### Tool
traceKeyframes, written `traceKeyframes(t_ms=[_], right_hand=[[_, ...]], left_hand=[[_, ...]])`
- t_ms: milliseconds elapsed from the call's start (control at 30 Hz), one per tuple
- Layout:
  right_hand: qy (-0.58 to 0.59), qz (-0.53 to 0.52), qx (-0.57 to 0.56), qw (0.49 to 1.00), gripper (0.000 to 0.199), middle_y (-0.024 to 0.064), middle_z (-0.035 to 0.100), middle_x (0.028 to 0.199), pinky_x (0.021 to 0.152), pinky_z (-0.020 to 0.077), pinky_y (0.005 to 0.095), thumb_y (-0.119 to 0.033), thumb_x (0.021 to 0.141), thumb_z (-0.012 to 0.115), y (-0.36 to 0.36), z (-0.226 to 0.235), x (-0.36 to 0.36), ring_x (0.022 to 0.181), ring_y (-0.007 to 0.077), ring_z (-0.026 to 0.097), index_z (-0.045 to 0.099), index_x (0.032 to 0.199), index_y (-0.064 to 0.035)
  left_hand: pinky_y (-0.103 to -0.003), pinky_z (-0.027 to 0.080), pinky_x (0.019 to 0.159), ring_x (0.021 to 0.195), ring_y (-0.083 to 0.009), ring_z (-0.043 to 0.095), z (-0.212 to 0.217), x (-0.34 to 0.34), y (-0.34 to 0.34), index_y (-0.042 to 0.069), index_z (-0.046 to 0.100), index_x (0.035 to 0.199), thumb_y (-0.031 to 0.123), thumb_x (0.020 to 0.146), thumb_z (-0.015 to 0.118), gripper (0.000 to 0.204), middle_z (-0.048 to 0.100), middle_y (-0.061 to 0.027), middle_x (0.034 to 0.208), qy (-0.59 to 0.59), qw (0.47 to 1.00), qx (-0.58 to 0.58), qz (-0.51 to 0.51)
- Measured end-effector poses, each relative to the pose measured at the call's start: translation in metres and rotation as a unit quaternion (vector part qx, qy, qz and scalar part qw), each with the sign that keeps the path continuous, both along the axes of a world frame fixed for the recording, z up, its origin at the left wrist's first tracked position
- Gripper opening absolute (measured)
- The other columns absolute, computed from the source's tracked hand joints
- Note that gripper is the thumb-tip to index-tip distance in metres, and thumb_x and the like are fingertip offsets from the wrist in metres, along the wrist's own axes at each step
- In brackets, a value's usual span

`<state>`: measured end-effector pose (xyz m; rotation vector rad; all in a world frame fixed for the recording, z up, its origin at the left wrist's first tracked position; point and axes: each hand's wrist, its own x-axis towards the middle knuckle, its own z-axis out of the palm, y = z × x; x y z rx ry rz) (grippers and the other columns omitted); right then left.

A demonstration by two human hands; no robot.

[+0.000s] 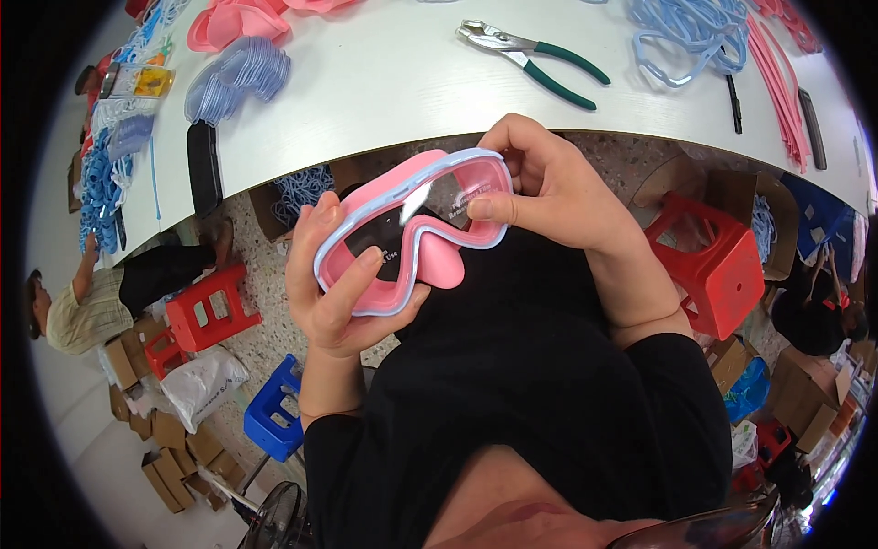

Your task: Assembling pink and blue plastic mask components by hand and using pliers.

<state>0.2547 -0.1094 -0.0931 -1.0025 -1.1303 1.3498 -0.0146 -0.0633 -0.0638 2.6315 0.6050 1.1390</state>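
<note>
Between my hands, in front of my chest, is a swim mask [442,263] with a pink soft skirt, a pale blue frame and a clear lens printed with small lettering. My left hand [315,297] grips its left end, the thumb lying over the lens and the fingers around the rim. On the upper right corner, my right hand [558,188] pinches the frame, its thumb on the lens and its fingers curled behind the edge. The mask is held tilted, its right end higher, just off the table's near edge.
On the white table [366,82] lie green-handled pliers [526,59], a stack of clear lenses [236,80], pink mask skirts [236,23], blue straps [686,37], pink straps [777,91] and a black case [204,169]. Red stools [709,265] and a blue stool [274,412] stand nearby. A co-worker [91,306] is at left.
</note>
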Motion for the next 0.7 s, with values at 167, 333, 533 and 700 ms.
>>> traceKeyframes(t_ms=[167, 333, 533, 700], right_hand=[[0.068, 0.054, -0.069, 0.994, 0.038, 0.0058, 0.065, 0.1, 0.077, 0.0542, 0.024, -0.008, 0.086, 0.081, 0.002, 0.0, 0.003, 0.09, 0.0084, 0.064, 0.054, 0.111, -0.0015], [0.076, 0.065, -0.066, 0.993, 0.038, 0.0054, 0.065, 0.1, 0.077, 0.0544, 0.0245, -0.007, 0.086, 0.08, 0.002, 0.002, 0.005, 0.091, 0.0089, 0.064, 0.053, 0.112, -0.0013], [0.093, 0.077, -0.131, 0.984, 0.041, 0.0054, 0.065, 0.102, 0.079, 0.0531, 0.0253, -0.007, 0.086, 0.081, 0.0, 0.001, 0.008, 0.094, 0.0099, 0.064, 0.052, 0.114, -0.0016], [0.059, 0.057, -0.155, 0.984, 0.043, 0.0076, 0.066, 0.101, 0.07, 0.0523, 0.024, -0.012, 0.087, 0.081, 0.003, 0.002, 0.004, 0.09, 0.0102, 0.065, 0.05, 0.116, -0.001]], left_hand=[[-0.063, 0.041, 0.11, 0.124, -0.0484, 0.058, 0.012, -0.001, 0.003, 0.014, 0.056, 0.123, 0.03, 0.069, 0.091, 0.066, 0.051, -0.024, 0.14, 0.007, 0.999, 0.033, -0.013], [-0.062, 0.044, 0.108, 0.124, -0.047, 0.059, 0.019, -0.002, 0.006, 0.016, 0.058, 0.12, 0.033, 0.066, 0.094, 0.067, 0.054, -0.0233, 0.137, 0.054, 0.997, 0.048, -0.01], [-0.054, 0.049, 0.106, 0.121, -0.0416, 0.063, 0.019, 0.007, 0.008, 0.019, 0.061, 0.119, 0.024, 0.06, 0.096, 0.07, 0.057, -0.0198, 0.135, -0.007, 0.999, -0.023, -0.032], [-0.055, 0.05, 0.105, 0.121, -0.0446, 0.061, 0.011, 0.012, 0.013, 0.014, 0.059, 0.118, 0.02, 0.06, 0.095, 0.068, 0.056, -0.0226, 0.135, -0.042, 0.998, -0.024, -0.038]])
